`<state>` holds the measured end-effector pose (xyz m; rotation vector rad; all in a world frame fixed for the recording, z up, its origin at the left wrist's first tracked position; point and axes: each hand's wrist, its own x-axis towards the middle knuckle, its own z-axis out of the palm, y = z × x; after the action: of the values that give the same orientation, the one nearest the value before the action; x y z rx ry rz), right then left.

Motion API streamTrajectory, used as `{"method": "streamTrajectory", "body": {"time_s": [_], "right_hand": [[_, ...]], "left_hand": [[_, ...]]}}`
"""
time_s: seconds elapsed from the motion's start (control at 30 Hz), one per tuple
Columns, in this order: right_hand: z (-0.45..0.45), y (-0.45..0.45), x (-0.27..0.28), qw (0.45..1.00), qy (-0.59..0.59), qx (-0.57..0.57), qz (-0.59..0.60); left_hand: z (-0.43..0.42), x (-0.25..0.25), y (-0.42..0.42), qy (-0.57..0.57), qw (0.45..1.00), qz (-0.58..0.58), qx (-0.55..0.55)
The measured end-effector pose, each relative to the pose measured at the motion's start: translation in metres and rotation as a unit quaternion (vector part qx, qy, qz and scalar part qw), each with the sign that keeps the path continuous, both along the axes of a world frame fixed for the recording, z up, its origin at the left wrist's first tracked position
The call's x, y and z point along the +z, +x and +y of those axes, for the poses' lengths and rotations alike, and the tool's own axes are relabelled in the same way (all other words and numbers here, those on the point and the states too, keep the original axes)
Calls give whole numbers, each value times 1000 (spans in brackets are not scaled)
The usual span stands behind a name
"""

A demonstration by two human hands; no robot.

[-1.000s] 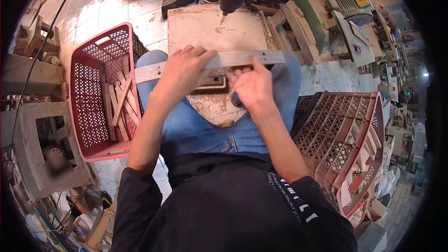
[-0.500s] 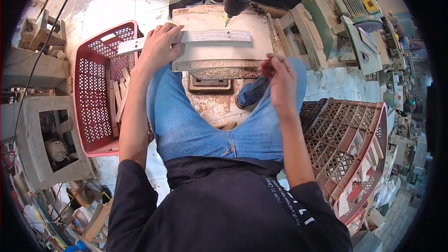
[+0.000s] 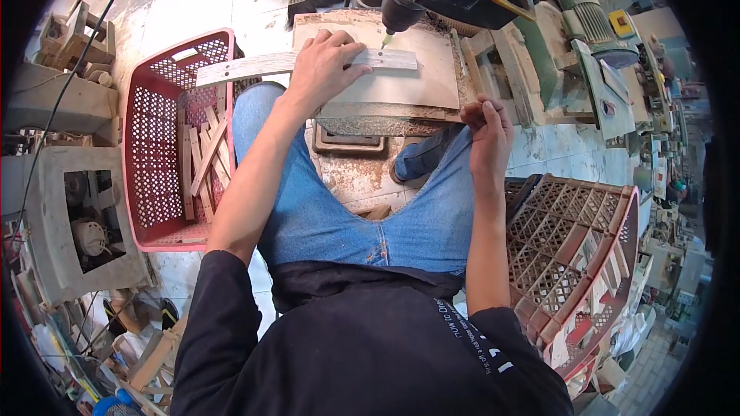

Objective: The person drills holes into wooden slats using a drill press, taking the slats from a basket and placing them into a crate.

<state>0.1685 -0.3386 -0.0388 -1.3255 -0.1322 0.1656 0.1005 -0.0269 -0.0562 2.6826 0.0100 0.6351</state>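
A pale wooden strip (image 3: 254,67) lies across the drill press's board (image 3: 416,88), its left end jutting out over the red crate. My left hand (image 3: 327,62) grips the strip near its middle, fingers over the far edge and thumb on the near side. The drill bit (image 3: 387,40) points down at the strip's right part, by a dark hole; whether it touches the wood I cannot tell. Near the board's right front corner, my right hand (image 3: 488,123) is raised with its fingers curled together; what they hold, if anything, is too small to make out.
A red crate (image 3: 166,239) with several wooden strips stands at the left. Another crate (image 3: 570,223), brown and red with wood pieces, is at the right. A motor (image 3: 590,19) sits at the upper right. A pedal-like metal box (image 3: 348,142) lies on the floor below the board.
The strip has gone from above my lap onto the board under the drill. My left hand has slid rightward along it. My right hand has let go of the strip and moved right.
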Motion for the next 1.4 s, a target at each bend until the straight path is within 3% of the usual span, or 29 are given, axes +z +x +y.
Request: {"method": "streamTrajectory", "body": {"time_s": [0.3, 0.47, 0.5, 0.57, 0.6, 0.67, 0.77, 1.3, 1.4], "right_hand": [[14, 32, 50, 998, 13, -14, -58], [14, 89, 136, 976, 130, 67, -160], [18, 97, 157, 967, 51, 21, -251], [23, 123, 203, 961, 61, -23, -268], [24, 138, 230, 969, 150, -20, -196], [70, 77, 275, 951, 98, -45, -289], [64, 136, 315, 935, 141, 87, -314], [46, 75, 309, 874, 122, 112, -458], [32, 49, 310, 922, 153, 142, -325]], "left_hand": [[-15, 1, 1, 56, 996, -5, 69], [-11, -4, 3, 54, 997, -28, 45], [-10, -5, 5, 52, 997, -28, 45], [-10, -6, 6, 49, 997, -25, 46], [-9, -6, 7, 47, 997, -24, 48], [-9, -7, 8, 47, 997, -29, 51], [-9, -8, 9, 48, 997, -35, 51], [-8, -8, 10, 54, 997, -17, 46], [-8, -6, 9, 63, 997, -12, 41]]}}
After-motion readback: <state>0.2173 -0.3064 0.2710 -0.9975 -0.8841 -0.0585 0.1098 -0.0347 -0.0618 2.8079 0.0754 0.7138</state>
